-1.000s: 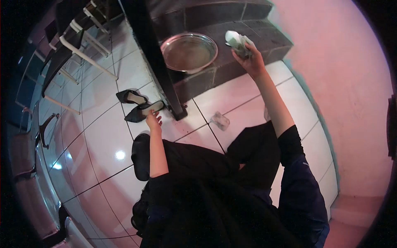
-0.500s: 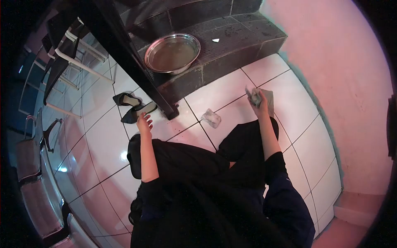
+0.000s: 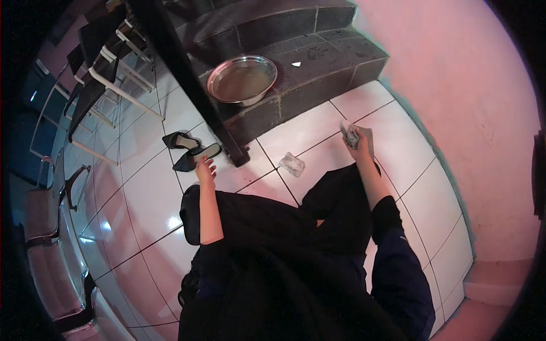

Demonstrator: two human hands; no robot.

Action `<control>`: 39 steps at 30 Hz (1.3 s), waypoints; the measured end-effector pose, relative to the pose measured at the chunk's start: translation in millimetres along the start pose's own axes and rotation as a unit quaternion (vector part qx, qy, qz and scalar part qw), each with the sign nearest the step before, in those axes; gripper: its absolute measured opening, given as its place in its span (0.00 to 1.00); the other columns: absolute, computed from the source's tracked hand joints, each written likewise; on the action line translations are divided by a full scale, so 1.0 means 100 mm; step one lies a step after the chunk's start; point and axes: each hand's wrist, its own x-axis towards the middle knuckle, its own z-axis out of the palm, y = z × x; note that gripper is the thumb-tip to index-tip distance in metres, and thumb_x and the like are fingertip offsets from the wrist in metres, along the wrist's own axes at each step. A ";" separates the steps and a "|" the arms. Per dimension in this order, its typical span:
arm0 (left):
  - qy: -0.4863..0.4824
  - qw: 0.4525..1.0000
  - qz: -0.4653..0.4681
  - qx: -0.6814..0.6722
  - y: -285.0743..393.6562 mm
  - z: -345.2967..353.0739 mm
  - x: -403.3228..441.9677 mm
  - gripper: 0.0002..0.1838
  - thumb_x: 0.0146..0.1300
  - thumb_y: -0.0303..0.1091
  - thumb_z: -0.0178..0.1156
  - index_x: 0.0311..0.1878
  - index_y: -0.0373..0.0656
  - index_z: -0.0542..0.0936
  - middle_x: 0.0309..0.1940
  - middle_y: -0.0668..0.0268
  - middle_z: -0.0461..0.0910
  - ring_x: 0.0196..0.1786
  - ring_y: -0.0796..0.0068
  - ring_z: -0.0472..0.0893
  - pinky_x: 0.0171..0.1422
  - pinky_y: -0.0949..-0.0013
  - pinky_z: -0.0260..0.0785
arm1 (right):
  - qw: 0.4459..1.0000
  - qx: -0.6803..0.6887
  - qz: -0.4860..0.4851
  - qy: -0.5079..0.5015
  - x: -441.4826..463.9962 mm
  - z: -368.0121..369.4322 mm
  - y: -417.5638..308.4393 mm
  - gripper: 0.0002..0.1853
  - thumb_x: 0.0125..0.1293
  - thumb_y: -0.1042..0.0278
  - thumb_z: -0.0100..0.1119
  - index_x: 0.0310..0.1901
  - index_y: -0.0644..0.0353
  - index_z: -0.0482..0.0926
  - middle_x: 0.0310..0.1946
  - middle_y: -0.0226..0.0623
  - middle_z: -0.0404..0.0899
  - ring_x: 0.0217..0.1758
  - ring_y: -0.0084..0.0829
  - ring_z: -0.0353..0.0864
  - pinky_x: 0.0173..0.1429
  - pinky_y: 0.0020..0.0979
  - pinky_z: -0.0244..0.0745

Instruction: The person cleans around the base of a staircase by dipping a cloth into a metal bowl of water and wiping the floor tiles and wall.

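My right hand (image 3: pixel 357 146) is closed around a crumpled grey-and-white cloth (image 3: pixel 348 132), held over the white tiles in front of my right knee. Part of the grey material shows on the far side of the hand. A second dirty, folded cloth (image 3: pixel 292 164) lies flat on the floor between my two hands. Over on the left, my left hand (image 3: pixel 206 169) hangs in the air with its fingers apart and holds nothing. Behind it on the floor is a pair of black shoes (image 3: pixel 183 166); whether the fingertips touch the nearer one, I cannot tell.
A metal basin (image 3: pixel 243 81) of murky water stands on the dark tiled step (image 3: pixel 307 105). A small white piece (image 3: pixel 296 64) lies on that step. One dark post (image 3: pixel 210 113) slants down near the shoes. Chairs (image 3: pixel 122 85) line the left; a pink wall (image 3: pixel 449 113) rises right.
The cloth in my right hand has changed shape: its thin upright edge is now a thicker, paler bundle. My left hand stays open. The whole view has shifted slightly.
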 end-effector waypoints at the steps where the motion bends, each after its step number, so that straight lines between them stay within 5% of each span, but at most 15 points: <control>1: -0.002 1.000 0.002 -0.006 0.02 -0.02 -0.01 0.19 0.56 0.49 0.52 0.46 0.50 0.74 0.33 0.70 0.77 0.26 0.78 0.72 0.27 0.71 0.59 | 0.997 -0.065 -0.030 0.007 -0.07 0.10 -0.12 0.14 0.62 0.61 0.51 0.47 0.57 0.71 0.45 0.36 0.74 0.47 0.34 0.73 0.48 0.36 0.74; 3: -0.023 1.000 0.009 -0.016 0.03 -0.04 -0.05 0.18 0.55 0.48 0.53 0.46 0.50 0.74 0.32 0.71 0.77 0.26 0.78 0.73 0.26 0.72 0.59 | 0.994 -0.096 -0.056 -0.021 -0.12 0.18 -0.33 0.14 0.62 0.62 0.50 0.47 0.58 0.71 0.43 0.39 0.75 0.46 0.34 0.74 0.44 0.36 0.75; 5: -0.041 0.999 0.013 -0.027 0.06 -0.04 -0.17 0.18 0.56 0.48 0.53 0.46 0.50 0.74 0.32 0.71 0.78 0.25 0.79 0.73 0.25 0.74 0.58 | 0.989 -0.130 0.054 0.040 -0.01 0.31 -0.78 0.14 0.62 0.58 0.49 0.45 0.56 0.73 0.42 0.35 0.76 0.45 0.33 0.76 0.49 0.33 0.74; 10: -0.054 0.998 0.027 -0.012 0.17 -0.01 -0.37 0.18 0.57 0.47 0.51 0.45 0.47 0.74 0.32 0.70 0.77 0.24 0.80 0.73 0.25 0.73 0.58 | 0.929 -0.364 -0.073 0.009 -0.49 1.28 -1.47 0.15 0.64 0.59 0.49 0.47 0.59 0.72 0.40 0.36 0.78 0.43 0.29 0.79 0.44 0.30 0.80; 18: -0.066 0.997 0.029 0.036 0.09 -0.04 -0.34 0.18 0.59 0.49 0.50 0.39 0.44 0.75 0.28 0.68 0.77 0.21 0.79 0.73 0.19 0.75 0.54 | 0.895 -0.431 -0.096 -0.059 -1.02 2.07 -1.73 0.17 0.62 0.59 0.54 0.49 0.59 0.72 0.39 0.33 0.78 0.39 0.25 0.80 0.40 0.25 0.81; 20: -0.086 0.992 0.027 0.092 0.06 0.00 -0.30 0.20 0.60 0.53 0.49 0.43 0.46 0.76 0.31 0.71 0.78 0.25 0.78 0.74 0.27 0.71 0.57 | 0.882 -0.453 -0.100 -0.079 -1.05 2.05 -1.69 0.18 0.61 0.59 0.55 0.49 0.60 0.72 0.41 0.36 0.77 0.41 0.27 0.80 0.42 0.26 0.81; 24: -0.141 0.975 0.055 0.161 -0.03 0.24 -0.49 0.21 0.59 0.55 0.50 0.38 0.45 0.76 0.28 0.70 0.78 0.25 0.79 0.74 0.24 0.73 0.56 | 0.891 -0.443 -0.086 -0.057 -1.01 1.82 -1.44 0.18 0.61 0.60 0.55 0.49 0.62 0.72 0.44 0.39 0.76 0.42 0.29 0.79 0.44 0.29 0.80; 28: -0.182 0.943 0.041 0.276 -0.20 0.44 -0.46 0.22 0.60 0.51 0.51 0.33 0.37 0.76 0.21 0.66 0.77 0.19 0.77 0.75 0.18 0.74 0.59 | 0.891 -0.425 -0.076 -0.141 -0.85 1.27 -1.11 0.19 0.59 0.60 0.59 0.48 0.62 0.73 0.41 0.38 0.77 0.42 0.30 0.78 0.42 0.32 0.78; 31: -0.236 0.903 0.170 0.317 -0.45 0.44 -0.23 0.21 0.61 0.46 0.53 0.29 0.34 0.76 0.18 0.62 0.76 0.21 0.75 0.75 0.26 0.73 0.68 | 0.892 -0.444 -0.074 -0.035 -0.79 0.96 -0.76 0.21 0.56 0.59 0.63 0.48 0.62 0.73 0.40 0.38 0.77 0.39 0.30 0.79 0.41 0.32 0.77; 34: -0.202 0.891 0.196 0.357 -0.57 0.36 -0.17 0.20 0.61 0.46 0.54 0.29 0.35 0.76 0.19 0.62 0.77 0.23 0.75 0.76 0.28 0.72 0.68 | 0.882 -0.469 -0.047 -0.016 -0.61 0.69 -0.59 0.25 0.52 0.58 0.67 0.48 0.61 0.72 0.40 0.40 0.77 0.37 0.29 0.79 0.36 0.30 0.77; 39: -0.210 0.889 0.132 0.384 -0.68 0.20 -0.12 0.17 0.63 0.44 0.53 0.30 0.37 0.75 0.19 0.65 0.74 0.21 0.79 0.72 0.26 0.75 0.65 | 0.868 -0.489 -0.056 0.063 -0.04 0.53 -0.24 0.25 0.51 0.54 0.67 0.46 0.60 0.73 0.40 0.39 0.78 0.38 0.30 0.80 0.33 0.28 0.78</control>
